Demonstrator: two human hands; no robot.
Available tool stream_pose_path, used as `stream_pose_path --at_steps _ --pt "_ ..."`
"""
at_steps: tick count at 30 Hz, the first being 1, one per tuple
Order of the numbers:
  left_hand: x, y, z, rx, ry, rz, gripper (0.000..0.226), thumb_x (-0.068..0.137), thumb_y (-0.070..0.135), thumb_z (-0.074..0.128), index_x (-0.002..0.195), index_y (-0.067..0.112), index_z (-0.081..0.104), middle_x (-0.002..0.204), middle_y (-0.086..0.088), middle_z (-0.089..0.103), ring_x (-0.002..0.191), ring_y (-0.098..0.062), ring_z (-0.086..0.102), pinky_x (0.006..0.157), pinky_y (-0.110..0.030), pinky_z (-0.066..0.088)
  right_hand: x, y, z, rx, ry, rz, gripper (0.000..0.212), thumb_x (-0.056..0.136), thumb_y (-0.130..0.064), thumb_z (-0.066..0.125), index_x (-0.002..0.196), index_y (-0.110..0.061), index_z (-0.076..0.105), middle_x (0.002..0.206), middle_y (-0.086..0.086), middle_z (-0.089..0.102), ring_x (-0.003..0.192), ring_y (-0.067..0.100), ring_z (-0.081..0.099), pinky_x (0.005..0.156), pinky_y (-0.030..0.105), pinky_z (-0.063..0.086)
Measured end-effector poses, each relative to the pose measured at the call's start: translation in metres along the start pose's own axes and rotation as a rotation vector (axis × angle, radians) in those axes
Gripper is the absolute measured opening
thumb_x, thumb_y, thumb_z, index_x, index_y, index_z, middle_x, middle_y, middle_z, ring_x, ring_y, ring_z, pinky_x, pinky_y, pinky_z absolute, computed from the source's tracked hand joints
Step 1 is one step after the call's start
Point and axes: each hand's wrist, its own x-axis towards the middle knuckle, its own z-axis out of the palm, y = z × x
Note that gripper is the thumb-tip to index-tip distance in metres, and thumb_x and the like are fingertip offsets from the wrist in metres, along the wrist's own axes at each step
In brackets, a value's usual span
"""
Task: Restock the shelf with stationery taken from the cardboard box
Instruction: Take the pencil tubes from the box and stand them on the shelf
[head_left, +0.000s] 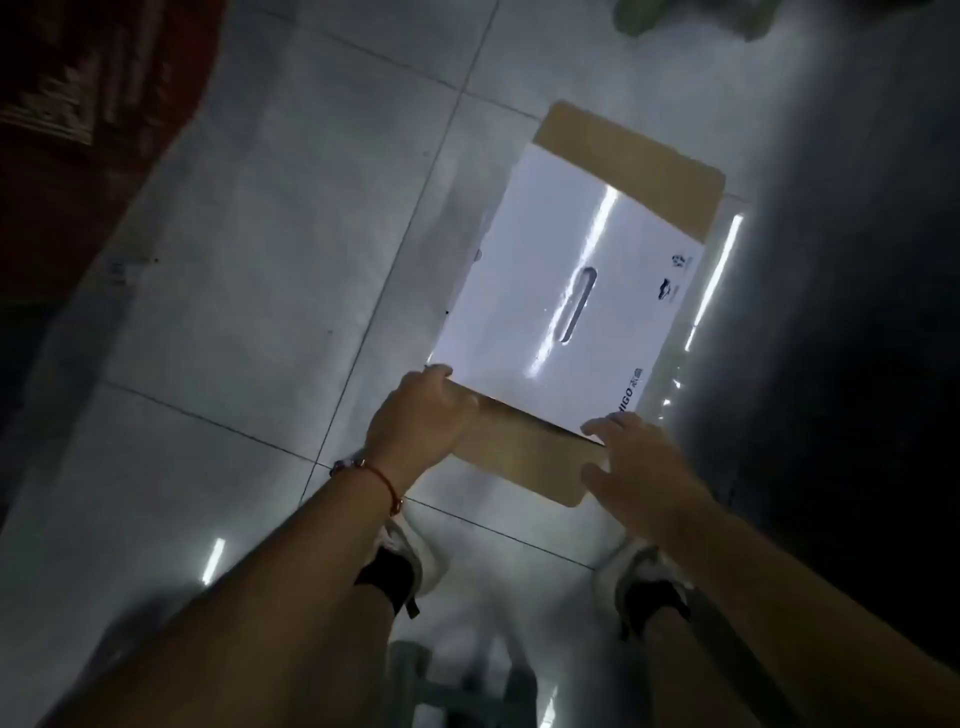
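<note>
We had the cardboard box lying on the floor just ahead of our feet, long axis running away from us — our left hand gripping its near-left corner, our right hand spread flat on the near flap.

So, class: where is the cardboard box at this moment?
In the head view the box lies on the tiled floor, right of centre, just ahead of the person's feet. The left hand grips its near edge; the right hand hovers beside it.

Likely a shop aisle: glossy tiled floor, printed cardboard box.
</note>
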Motion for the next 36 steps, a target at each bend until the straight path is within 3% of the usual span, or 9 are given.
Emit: stream_pose_path --at_steps 7,11,15,20,23,26,28,31,36 --pt "0.092 -0.018 0.048 -0.283 0.167 0.025 0.085 0.086 0.048 0.066 0.154 0.025 0.021 0.150 -0.002 0.037 0.136 -0.021 0.040 0.108 -0.035 0.037 0.068 0.029 0.075 -0.027 0.270 -0.058 0.060 0.092 -0.029 0.051 0.149 -0.029 0.030 0.159 0.001 0.023 0.144 0.021 0.023 0.115 0.032 0.019" --pt "0.129 -0.042 0.060 -0.337 0.282 0.044 0.079 0.077 0.058 0.073 0.140 0.019 0.048 0.134 -0.001 0.058 0.122 -0.020 0.056 0.103 -0.038 0.046 0.108 0.053 0.114 -0.048 0.408 -0.095 0.078 0.090 -0.037 0.061 0.154 -0.028 0.018 0.163 0.006 0.013 0.150 0.029 0.011 0.121 0.042 0.013" --pt "0.141 -0.054 0.067 -0.517 0.163 0.073 0.036 0.084 0.044 0.073 0.109 0.018 0.070 0.101 0.003 0.075 0.094 -0.018 0.071 0.078 -0.036 0.059 0.139 0.067 0.144 -0.137 0.554 -0.156 0.094 0.064 -0.044 0.084 0.145 -0.015 0.044 0.150 0.018 0.041 0.136 0.043 0.041 0.109 0.055 0.033" --pt "0.153 -0.058 0.055 -0.572 -0.059 0.075 0.044 0.082 0.039 0.073 0.117 0.013 0.067 0.102 0.000 0.074 0.079 -0.011 0.069 0.054 -0.023 0.052 0.171 0.087 0.160 -0.209 0.712 -0.227 0.101 0.050 -0.053 0.087 0.135 -0.009 0.054 0.136 0.021 0.054 0.119 0.044 0.055 0.095 0.058 0.047" --pt "0.143 -0.052 0.052 -0.609 -0.080 0.084 0.047 0.080 0.036 0.074 0.118 0.011 0.064 0.101 -0.003 0.072 0.080 -0.014 0.067 0.057 -0.022 0.053 0.169 0.087 0.160 -0.244 0.719 -0.193 0.093 0.062 -0.047 0.083 0.138 -0.006 0.051 0.138 0.022 0.052 0.117 0.045 0.055 0.089 0.054 0.051" --pt "0.104 -0.038 0.051 -0.706 -0.079 0.081 0.029 0.088 0.027 0.069 0.112 0.012 0.064 0.090 -0.001 0.070 0.066 -0.010 0.063 0.044 -0.018 0.046 0.144 0.069 0.155 -0.251 0.720 -0.130 0.078 0.085 -0.029 0.068 0.148 -0.003 0.031 0.149 0.025 0.037 0.127 0.043 0.049 0.090 0.049 0.053" --pt "0.075 -0.027 0.049 -0.711 -0.068 0.130 0.028 0.089 0.023 0.069 0.114 0.011 0.063 0.086 -0.002 0.069 0.065 -0.011 0.062 0.043 -0.019 0.046 0.123 0.055 0.150 -0.292 0.748 -0.053 0.071 0.083 -0.015 0.069 0.143 0.004 0.037 0.142 0.029 0.045 0.113 0.039 0.061 0.074 0.042 0.059" --pt "0.030 -0.017 0.052 -0.602 -0.047 0.221 0.025 0.089 0.021 0.070 0.111 0.010 0.064 0.081 0.000 0.070 0.064 -0.011 0.062 0.048 -0.021 0.047 0.095 0.040 0.155 -0.268 0.768 -0.019 0.072 0.042 -0.007 0.090 0.109 0.007 0.068 0.104 0.027 0.070 0.057 0.027 0.068 0.037 0.030 0.049" --pt "-0.034 -0.019 0.070 -0.490 -0.091 0.330 0.022 0.092 0.023 0.067 0.113 0.019 0.064 0.110 0.001 0.072 0.098 -0.015 0.066 0.059 -0.024 0.053 0.046 0.045 0.172 -0.224 0.865 0.011 0.070 0.034 -0.005 0.091 0.100 0.004 0.072 0.073 0.011 0.066 0.041 0.018 0.059 0.033 0.026 0.043"
